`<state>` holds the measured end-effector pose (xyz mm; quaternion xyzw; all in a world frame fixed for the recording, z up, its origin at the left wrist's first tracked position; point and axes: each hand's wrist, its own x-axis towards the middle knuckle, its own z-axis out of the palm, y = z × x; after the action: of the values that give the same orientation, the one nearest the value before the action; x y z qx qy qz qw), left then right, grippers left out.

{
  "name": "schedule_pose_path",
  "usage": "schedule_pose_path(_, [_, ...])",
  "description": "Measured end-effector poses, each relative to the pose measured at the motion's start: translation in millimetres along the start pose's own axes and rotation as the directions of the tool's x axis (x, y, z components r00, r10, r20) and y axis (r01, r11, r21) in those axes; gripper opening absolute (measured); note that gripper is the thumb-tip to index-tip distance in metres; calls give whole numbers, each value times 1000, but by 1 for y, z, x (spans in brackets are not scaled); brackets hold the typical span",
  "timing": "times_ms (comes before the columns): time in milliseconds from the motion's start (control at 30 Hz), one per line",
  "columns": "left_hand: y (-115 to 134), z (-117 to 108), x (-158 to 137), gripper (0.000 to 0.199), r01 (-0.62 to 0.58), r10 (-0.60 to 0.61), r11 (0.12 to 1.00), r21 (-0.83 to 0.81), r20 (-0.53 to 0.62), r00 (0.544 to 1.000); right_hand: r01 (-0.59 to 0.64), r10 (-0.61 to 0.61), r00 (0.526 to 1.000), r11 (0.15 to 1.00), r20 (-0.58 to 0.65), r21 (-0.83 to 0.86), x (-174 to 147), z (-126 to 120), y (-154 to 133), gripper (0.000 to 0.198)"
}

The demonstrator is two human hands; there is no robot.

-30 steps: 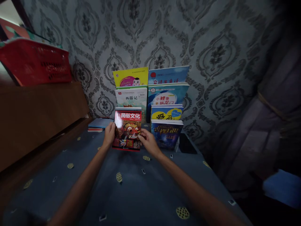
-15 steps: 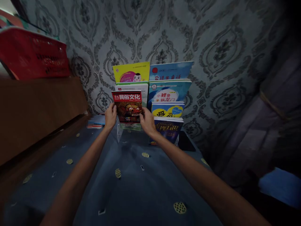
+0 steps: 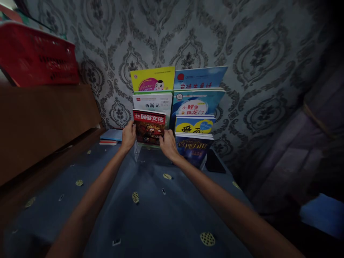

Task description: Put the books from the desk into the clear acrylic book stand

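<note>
Between my two hands is a red and brown book (image 3: 149, 127) with a dragon-like face on its cover. My left hand (image 3: 129, 135) grips its left edge, and my right hand (image 3: 168, 144) grips its lower right edge. The book is upright in front of a white book (image 3: 153, 101) and a yellow book (image 3: 153, 79), at the left side of a clear stand (image 3: 137, 152). On the right side stand a dark blue book (image 3: 193, 150), a yellow and blue book (image 3: 195, 124), a teal book (image 3: 199, 102) and a blue book (image 3: 200, 77), stepped upward toward the back.
A blue patterned cloth (image 3: 150, 222) covers the surface. Thin books lie in a pile (image 3: 110, 137) at the left, beside a brown wooden box (image 3: 48, 125) bearing a red basket (image 3: 40, 53). A dark flat object (image 3: 215, 162) lies right of the stand. A curtain (image 3: 290, 157) hangs at the right.
Both hands have lowered the red and brown book slightly toward the stand, uncovering more of the white book's title behind it. The view has shifted a little.
</note>
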<state>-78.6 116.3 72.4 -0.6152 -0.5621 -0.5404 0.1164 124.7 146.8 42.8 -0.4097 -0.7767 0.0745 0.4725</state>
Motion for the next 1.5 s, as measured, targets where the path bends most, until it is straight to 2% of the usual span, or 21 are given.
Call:
schedule_pose_path(167, [1, 5, -7, 19, 67, -78, 987, 147, 67, 995, -54, 54, 998, 998, 14, -15, -10, 11, 3, 31])
schedule_pose_path(367, [6, 10, -13, 25, 58, -76, 971, 234, 66, 995, -76, 76, 997, 997, -12, 2, -14, 23, 9, 45])
schedule_pose_path(700, [3, 16, -11, 14, 75, -86, 969, 233, 38, 996, -126, 126, 992, 992, -29, -22, -15, 24, 7, 40])
schedule_pose_path(933, [5, 15, -9, 13, 91, -115, 956, 278, 69, 991, -131, 130, 991, 991, -33, -32, -14, 23, 4, 38])
schedule_pose_path(1133, [10, 13, -9, 14, 81, -107, 938, 336, 61, 992, -138, 140, 990, 988, 16, -76, -12, 21, -1, 44])
schedule_pose_path(1333, [17, 10, -8, 20, 95, -167, 883, 459, 119, 979, -184, 188, 982, 976, 24, -114, -13, 23, -5, 53])
schedule_pose_path(1500, [18, 11, -8, 18, 88, -158, 876, 474, 109, 981, -182, 186, 982, 976, 23, -116, -13, 24, -5, 52])
